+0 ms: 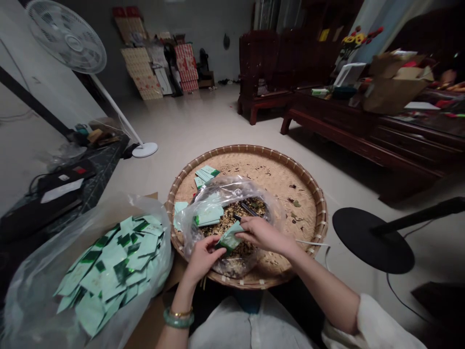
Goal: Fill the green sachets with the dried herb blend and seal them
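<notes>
The left hand (201, 259) and right hand (263, 234) meet low over a clear plastic bag (221, 191), each pinching an edge of a pale green packet (228, 237) between thumb and fingers. The packet lies between them, just above a speckled dried mix (232, 213) in the bag, whose loose, open mouth seems to keep the mix within reach. The bag sits in a wide woven bamboo tray (298, 203), its raised rim apparently there to contain stray bits. A small stack of green-marked packets (207, 173) rests beside the bag, while a larger clear bag (29, 300) heaped with more packets (112, 271) sits near the left hand.
</notes>
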Tool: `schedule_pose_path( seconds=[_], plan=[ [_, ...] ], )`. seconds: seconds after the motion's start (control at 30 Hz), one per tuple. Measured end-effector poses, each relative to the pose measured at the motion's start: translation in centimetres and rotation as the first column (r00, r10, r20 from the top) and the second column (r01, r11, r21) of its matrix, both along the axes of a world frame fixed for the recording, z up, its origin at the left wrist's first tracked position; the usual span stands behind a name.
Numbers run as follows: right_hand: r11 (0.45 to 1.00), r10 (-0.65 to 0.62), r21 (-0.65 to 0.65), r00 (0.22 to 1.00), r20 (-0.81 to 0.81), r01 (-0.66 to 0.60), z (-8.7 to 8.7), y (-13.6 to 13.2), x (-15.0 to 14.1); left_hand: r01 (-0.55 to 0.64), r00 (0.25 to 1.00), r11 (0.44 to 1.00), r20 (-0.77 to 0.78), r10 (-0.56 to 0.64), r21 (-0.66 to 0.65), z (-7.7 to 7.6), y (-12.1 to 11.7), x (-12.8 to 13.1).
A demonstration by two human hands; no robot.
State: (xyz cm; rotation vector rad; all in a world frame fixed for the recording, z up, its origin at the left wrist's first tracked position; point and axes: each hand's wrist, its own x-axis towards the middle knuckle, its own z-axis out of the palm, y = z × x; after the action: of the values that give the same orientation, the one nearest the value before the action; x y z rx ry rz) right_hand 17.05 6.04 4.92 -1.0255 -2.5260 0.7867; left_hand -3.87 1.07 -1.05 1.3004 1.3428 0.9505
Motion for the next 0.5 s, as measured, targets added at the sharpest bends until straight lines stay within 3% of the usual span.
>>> schedule_pose_path(
  seconds=[0.17, 0.33, 0.5],
  plan=[
    [0.992, 0.015, -0.120, 0.985, -0.172, -0.036, -0.2, 0.0, -0.7, 0.051, 0.997, 0.999, -0.060, -0.052, -0.013, 1.7, 0.5, 0.7],
    [0.948, -0.093, -0.319, 0.966, -0.241, 0.011, 1.4, 0.2, -0.1, 0.092, 0.996, 0.995, 0.012, -0.092, -0.024, 1.6, 0.7, 1.2],
    [0.956, 0.154, -0.250, 0.988, -0.031, -0.157, 2.7, 0.6, 0.4, 0.092, 0.995, 0.996, -0.040, -0.091, 0.018, 1.1, 0.5, 1.4]
  ],
)
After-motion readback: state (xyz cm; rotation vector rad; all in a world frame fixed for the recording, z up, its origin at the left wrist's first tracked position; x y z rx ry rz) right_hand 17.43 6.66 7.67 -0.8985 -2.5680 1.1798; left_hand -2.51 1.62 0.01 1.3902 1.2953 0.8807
